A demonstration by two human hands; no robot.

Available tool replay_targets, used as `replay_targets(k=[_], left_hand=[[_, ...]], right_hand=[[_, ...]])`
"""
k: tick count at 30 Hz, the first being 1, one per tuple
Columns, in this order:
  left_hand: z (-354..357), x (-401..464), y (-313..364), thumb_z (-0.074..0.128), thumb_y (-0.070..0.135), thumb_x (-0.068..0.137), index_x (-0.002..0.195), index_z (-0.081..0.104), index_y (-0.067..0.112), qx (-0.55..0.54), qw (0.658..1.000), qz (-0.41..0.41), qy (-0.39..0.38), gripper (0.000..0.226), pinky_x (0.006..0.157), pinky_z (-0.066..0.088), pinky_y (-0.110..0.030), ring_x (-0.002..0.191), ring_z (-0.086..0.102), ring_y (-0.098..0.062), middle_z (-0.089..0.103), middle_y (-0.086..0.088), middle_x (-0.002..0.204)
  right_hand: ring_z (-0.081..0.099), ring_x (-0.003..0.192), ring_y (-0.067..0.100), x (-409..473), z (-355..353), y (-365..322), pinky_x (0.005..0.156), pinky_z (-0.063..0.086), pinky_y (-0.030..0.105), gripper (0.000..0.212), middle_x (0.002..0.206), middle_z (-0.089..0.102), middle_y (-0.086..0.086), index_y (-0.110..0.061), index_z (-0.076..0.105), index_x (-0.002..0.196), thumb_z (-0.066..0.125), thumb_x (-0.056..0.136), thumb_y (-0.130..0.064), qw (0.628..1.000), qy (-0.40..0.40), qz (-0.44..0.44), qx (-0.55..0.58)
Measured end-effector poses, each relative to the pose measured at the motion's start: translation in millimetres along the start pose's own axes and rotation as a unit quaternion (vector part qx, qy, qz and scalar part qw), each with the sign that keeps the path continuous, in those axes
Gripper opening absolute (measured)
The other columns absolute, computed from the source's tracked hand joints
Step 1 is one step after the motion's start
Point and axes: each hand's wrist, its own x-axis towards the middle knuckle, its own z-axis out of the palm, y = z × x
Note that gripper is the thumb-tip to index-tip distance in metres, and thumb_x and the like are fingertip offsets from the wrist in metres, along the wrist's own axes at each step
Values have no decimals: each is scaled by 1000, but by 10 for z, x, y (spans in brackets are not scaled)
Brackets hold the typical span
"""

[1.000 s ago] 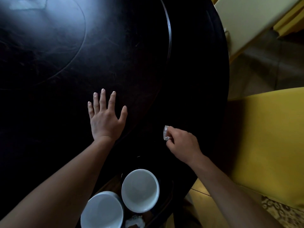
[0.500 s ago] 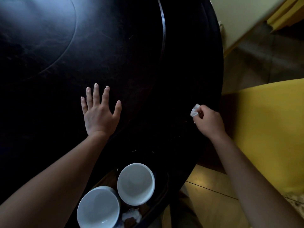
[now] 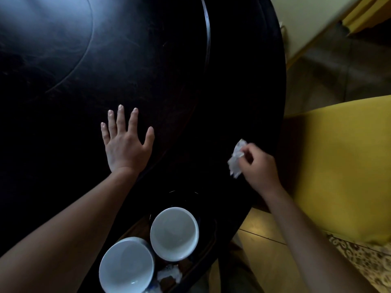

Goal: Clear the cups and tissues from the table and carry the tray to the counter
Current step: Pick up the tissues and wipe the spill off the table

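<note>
My right hand [image 3: 259, 166] pinches a crumpled white tissue [image 3: 236, 159] just above the right side of the dark round table [image 3: 148, 60]. Flat on the tabletop, fingers spread, rests my left hand [image 3: 124, 144]. Two empty white cups [image 3: 174, 233] [image 3: 127, 266] stand side by side on a dark tray [image 3: 203, 256] at the table's near edge. Another bit of white tissue [image 3: 170, 273] lies on the tray beside the cups.
A raised ring [image 3: 206, 39] runs across the tabletop. A yellow chair [image 3: 342, 166] stands close against the table's right edge. Beyond it are a pale wall panel [image 3: 306, 22] and a tiled floor [image 3: 338, 77].
My right hand first carried the tissue out toward the table's right edge, then came back a little toward me; more tissue shows now. The left hand has stayed flat on the table.
</note>
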Motion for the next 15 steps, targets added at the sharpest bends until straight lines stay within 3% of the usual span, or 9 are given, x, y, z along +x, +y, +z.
replay_targets(k=[2, 6, 12, 15], left_hand=[[1, 3, -8, 39, 58, 102, 161, 26, 26, -2, 1000, 1, 2, 69, 127, -2, -49, 158, -2, -26, 9, -7, 172], [5, -2, -10, 39, 59, 101, 161, 26, 26, -4, 1000, 1, 1, 69, 127, -2, -50, 159, -2, -26, 9, -6, 172], [2, -3, -11, 38, 59, 101, 161, 26, 26, -6, 1000, 1, 0, 69, 127, -2, -49, 159, -3, -25, 8, -6, 172], [11, 0, -18, 38, 60, 101, 161, 26, 26, -6, 1000, 1, 2, 70, 127, -2, -49, 159, -2, -25, 9, -6, 172]], right_hand=[[62, 74, 11, 237, -88, 53, 56, 49, 27, 3, 86, 64, -1, -23, 60, 98, 57, 97, -21, 1000, 21, 14, -6], [57, 76, 7, 448, -103, 100, 55, 37, 24, 5, 88, 60, -4, -28, 57, 98, 55, 98, -23, 996, -54, 35, -59], [58, 70, 12, -118, 246, -92, 56, 44, 30, 7, 81, 58, -8, -24, 60, 92, 53, 94, -24, 987, -93, -43, -126], [54, 67, 13, -422, 339, -118, 55, 35, 26, 5, 81, 52, -9, -26, 57, 90, 52, 91, -25, 973, -143, -82, -164]])
